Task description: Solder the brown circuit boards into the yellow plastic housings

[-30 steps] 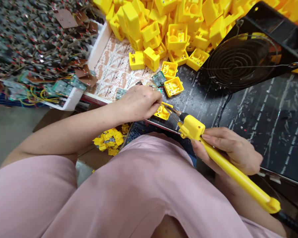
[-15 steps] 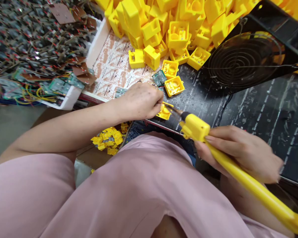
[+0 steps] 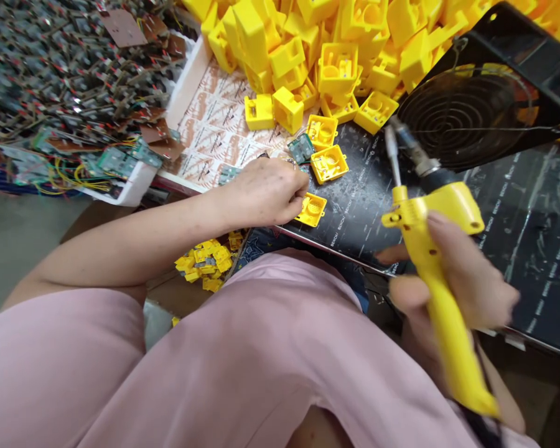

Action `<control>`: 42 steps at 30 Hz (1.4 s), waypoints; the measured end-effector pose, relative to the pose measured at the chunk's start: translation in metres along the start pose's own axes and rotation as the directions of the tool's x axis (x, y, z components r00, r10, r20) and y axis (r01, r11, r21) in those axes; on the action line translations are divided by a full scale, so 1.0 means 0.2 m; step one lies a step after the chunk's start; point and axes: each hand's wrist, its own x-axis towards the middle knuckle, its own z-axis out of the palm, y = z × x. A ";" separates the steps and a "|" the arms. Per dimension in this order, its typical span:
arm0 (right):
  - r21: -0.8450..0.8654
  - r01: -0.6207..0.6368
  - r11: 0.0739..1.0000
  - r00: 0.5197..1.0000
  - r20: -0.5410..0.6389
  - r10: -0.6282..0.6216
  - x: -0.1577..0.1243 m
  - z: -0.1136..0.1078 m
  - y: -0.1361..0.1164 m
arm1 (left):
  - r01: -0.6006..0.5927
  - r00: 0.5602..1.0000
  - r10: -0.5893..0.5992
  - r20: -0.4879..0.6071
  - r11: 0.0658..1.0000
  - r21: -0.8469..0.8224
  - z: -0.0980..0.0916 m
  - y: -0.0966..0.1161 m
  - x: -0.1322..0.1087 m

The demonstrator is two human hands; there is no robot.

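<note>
My right hand (image 3: pixel 466 280) is wrapped round the yellow handle of a soldering gun (image 3: pixel 452 208). Its two metal tips point up and away, over the black bench surface near the fan. At the bench's front edge, my left hand (image 3: pixel 273 190) is closed at the left side of a small open yellow plastic case (image 3: pixel 313 210), gripping it. The fingertips are hidden under the hand. Just beyond lie another open yellow case (image 3: pixel 329 164) and a green circuit board (image 3: pixel 301 148). A second board (image 3: pixel 228 174) shows partly behind my left wrist.
Yellow cases (image 3: pixel 289 56) are heaped at the back. A black fan (image 3: pixel 466 102) stands at right. On the left, a white foam tray (image 3: pixel 137 182) holds a mass of circuit boards with wires. Below the bench, more yellow cases (image 3: pixel 205 262) lie in a pile.
My right hand has swung the soldering gun upright, lifting its tips away from the case by my left hand toward the fan. My left hand has stayed in place.
</note>
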 end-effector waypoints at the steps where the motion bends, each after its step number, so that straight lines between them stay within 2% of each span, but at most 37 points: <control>1: -0.030 0.073 0.997 0.997 -0.010 -0.074 0.03 0.04 0.01 | 0.008 1.000 -0.008 -0.001 1.000 -0.017 0.00 0.00 -0.01; 3: -0.098 0.150 0.984 0.988 -0.027 -0.154 0.07 0.12 0.02 | 0.035 0.998 -0.039 -0.059 0.998 -0.061 -0.01 -0.02 -0.01; 4: -0.121 0.144 0.982 0.989 -0.022 -0.148 0.09 0.16 0.03 | 0.057 0.990 -0.067 -0.123 0.995 -0.084 -0.03 -0.05 0.00; 7: -0.124 0.133 0.983 0.991 0.022 -0.132 0.10 0.25 0.05 | 0.122 0.925 -0.156 -0.347 0.985 -0.119 -0.06 -0.18 0.07; 9: -0.139 0.174 0.975 0.984 0.070 -0.166 0.11 0.30 0.04 | 0.142 0.899 -0.170 -0.404 0.985 -0.098 -0.08 -0.27 0.14; 12: -0.188 0.239 0.953 0.967 0.135 -0.216 0.13 0.37 0.02 | 0.224 0.917 -0.220 -0.334 0.974 -0.028 -0.12 -0.32 0.21; 15: -0.218 0.210 0.953 0.974 0.130 -0.185 0.15 0.40 0.03 | 0.360 0.908 -0.341 -0.243 0.932 0.038 -0.19 -0.29 0.18; 17: -0.234 0.197 0.952 0.978 0.115 -0.174 0.16 0.39 0.06 | 0.344 0.910 -0.328 -0.255 0.939 0.020 -0.23 -0.26 0.11; 19: -0.254 0.201 0.946 0.978 0.110 -0.179 0.17 0.38 0.08 | 0.276 0.922 -0.261 -0.285 0.961 0.013 -0.24 -0.24 0.05; 21: -0.261 0.193 0.946 0.980 0.094 -0.174 0.17 0.37 0.10 | 0.248 0.932 -0.223 -0.287 0.967 0.051 -0.21 -0.25 0.00; 23: -0.259 0.179 0.949 0.983 0.079 -0.164 0.17 0.38 0.09 | 0.282 0.930 -0.251 -0.269 0.956 0.082 -0.17 -0.27 0.00; 27: -0.289 0.159 0.944 0.986 0.087 -0.139 0.17 0.41 0.04 | 0.403 0.874 -0.375 -0.309 0.915 0.030 -0.08 -0.30 0.09; 29: -0.326 0.135 0.936 0.991 0.053 -0.124 0.17 0.43 0.01 | 0.381 0.859 -0.367 -0.358 0.924 -0.034 -0.05 -0.31 0.17; 31: -0.350 0.120 0.929 0.992 0.013 -0.123 0.18 0.44 -0.02 | 0.299 0.862 -0.309 -0.402 0.950 -0.090 -0.03 -0.33 0.25; 33: -0.343 0.120 0.932 0.993 0.026 -0.119 0.19 0.47 -0.06 | 0.256 0.874 -0.277 -0.399 0.961 -0.106 0.00 -0.34 0.32; 36: -0.312 0.125 0.942 0.988 0.125 -0.090 0.21 0.54 -0.10 | 0.326 0.890 -0.328 -0.317 0.943 -0.063 0.00 -0.35 0.37; 39: -0.327 0.118 0.938 0.984 0.167 -0.065 0.23 0.59 -0.09 | 0.348 0.895 -0.347 -0.281 0.936 -0.047 -0.06 -0.35 0.32; 42: -0.383 0.117 0.916 0.990 0.119 -0.076 0.23 0.60 -0.05 | 0.269 0.904 -0.285 -0.318 0.959 -0.094 -0.18 -0.32 0.16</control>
